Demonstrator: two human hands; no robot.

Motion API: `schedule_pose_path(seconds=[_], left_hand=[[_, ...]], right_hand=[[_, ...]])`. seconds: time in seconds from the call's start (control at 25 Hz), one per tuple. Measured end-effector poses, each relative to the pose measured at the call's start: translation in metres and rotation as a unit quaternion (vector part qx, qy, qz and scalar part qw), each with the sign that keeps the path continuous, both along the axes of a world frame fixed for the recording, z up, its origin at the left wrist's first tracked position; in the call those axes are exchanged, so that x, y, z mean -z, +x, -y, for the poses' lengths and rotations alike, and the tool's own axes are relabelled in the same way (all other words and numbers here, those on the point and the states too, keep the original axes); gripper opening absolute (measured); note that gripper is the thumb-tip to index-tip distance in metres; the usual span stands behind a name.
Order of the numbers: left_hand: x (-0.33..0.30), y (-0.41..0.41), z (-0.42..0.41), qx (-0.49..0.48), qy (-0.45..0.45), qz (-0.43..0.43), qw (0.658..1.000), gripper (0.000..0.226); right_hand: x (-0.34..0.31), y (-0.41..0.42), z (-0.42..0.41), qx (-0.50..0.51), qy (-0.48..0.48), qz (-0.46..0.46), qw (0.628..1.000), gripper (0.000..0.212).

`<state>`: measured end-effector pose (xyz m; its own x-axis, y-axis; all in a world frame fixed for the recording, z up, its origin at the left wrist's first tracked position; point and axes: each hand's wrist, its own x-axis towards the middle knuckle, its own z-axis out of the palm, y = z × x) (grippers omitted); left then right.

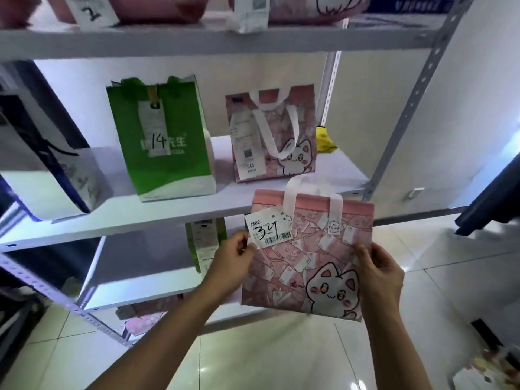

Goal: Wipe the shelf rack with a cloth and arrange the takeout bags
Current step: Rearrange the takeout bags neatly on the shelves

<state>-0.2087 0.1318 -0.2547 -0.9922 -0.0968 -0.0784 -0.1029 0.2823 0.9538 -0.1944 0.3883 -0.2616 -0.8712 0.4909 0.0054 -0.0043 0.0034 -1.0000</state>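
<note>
A white metal shelf rack [180,213] with perforated grey uprights fills most of the view, standing against a pale wall [365,108] on a glossy light-tiled floor [267,356] that mirrors the lamps. On the rack's middle board stand a green paper bag [166,147] with a receipt marked 14, a pink cat-print bag [274,136] to the right of it with white handles drooping over its front, and a dark blue and white bag [47,164] tilted at the left end. A yellow thing [325,142] lies behind the pink bag at the board's right rear (what it is cannot be told). More pink bags sit on the board above, one tag reading 2, and others show on the lower boards.

In front of the rack's middle board, off every shelf, a second pink cat-print takeout bag [309,263] is held upright in the air, facing the camera. The left hand [233,257] pinches its left edge just below the white receipt [267,230] marked 34. The right hand [378,268] grips the right edge, fingers curled over the front.
</note>
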Motion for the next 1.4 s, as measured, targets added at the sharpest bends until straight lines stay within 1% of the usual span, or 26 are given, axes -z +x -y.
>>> schedule_pose_path(seconds=[0.08,0.2,0.28,0.36,0.48,0.56,0.68,0.72,0.76,0.88,1.0,1.08,1.2,1.28,1.36,1.4], left_hand=[[-0.031,-0.027,-0.012,-0.002,-0.017,-0.031,0.999,0.023],[-0.07,-0.067,-0.03,-0.008,-0.038,-0.055,0.998,0.025],[-0.095,-0.091,-0.042,-0.02,-0.049,-0.065,0.996,0.02],[-0.116,-0.113,-0.049,-0.053,-0.098,-0.1,0.989,0.014],[-0.145,-0.142,-0.045,-0.08,-0.214,-0.192,0.955,0.014],[-0.164,-0.167,-0.035,-0.083,-0.288,-0.231,0.926,0.021],[-0.182,-0.211,-0.02,-0.092,-0.458,-0.223,0.856,0.04],[-0.185,-0.224,-0.018,-0.094,-0.492,-0.218,0.838,0.045],[-0.186,-0.236,-0.018,-0.094,-0.506,-0.211,0.831,0.048],[-0.187,-0.262,-0.018,-0.084,-0.512,-0.15,0.841,0.052],[-0.186,-0.271,-0.016,-0.077,-0.54,-0.107,0.831,0.053],[-0.186,-0.27,-0.02,-0.077,-0.541,-0.11,0.83,0.05],[-0.185,-0.258,-0.026,-0.072,-0.52,-0.139,0.84,0.031],[-0.183,-0.246,-0.03,-0.072,-0.517,-0.149,0.84,0.021],[-0.182,-0.23,-0.035,-0.074,-0.516,-0.156,0.839,0.018],[-0.183,-0.221,-0.036,-0.075,-0.507,-0.164,0.843,0.019]], right_hand=[[-0.022,-0.027,-0.017,-0.019,-0.008,-0.016,1.0,0.014],[-0.051,-0.064,-0.043,-0.032,-0.013,-0.048,0.998,0.018],[-0.066,-0.088,-0.06,-0.036,-0.013,-0.062,0.997,0.018],[-0.075,-0.106,-0.074,-0.044,-0.009,-0.066,0.997,0.016],[-0.076,-0.117,-0.088,-0.06,-0.008,-0.06,0.996,0.015],[-0.078,-0.121,-0.095,-0.069,-0.014,-0.061,0.996,0.018],[-0.079,-0.123,-0.106,-0.069,-0.004,-0.061,0.996,0.023],[-0.078,-0.123,-0.11,-0.066,-0.003,-0.06,0.996,0.024],[-0.075,-0.123,-0.114,-0.06,-0.001,-0.058,0.996,0.025],[-0.072,-0.121,-0.129,-0.035,0.004,-0.054,0.998,0.029],[-0.071,-0.119,-0.139,-0.027,0.006,-0.058,0.998,0.028],[-0.073,-0.117,-0.141,-0.023,0.001,-0.061,0.998,0.029],[-0.077,-0.115,-0.142,-0.021,0.014,-0.059,0.998,0.028],[-0.081,-0.114,-0.144,-0.019,0.014,-0.065,0.998,0.019],[-0.089,-0.11,-0.144,-0.015,0.024,-0.074,0.997,0.009],[-0.092,-0.108,-0.145,-0.012,0.032,-0.081,0.996,0.009]])
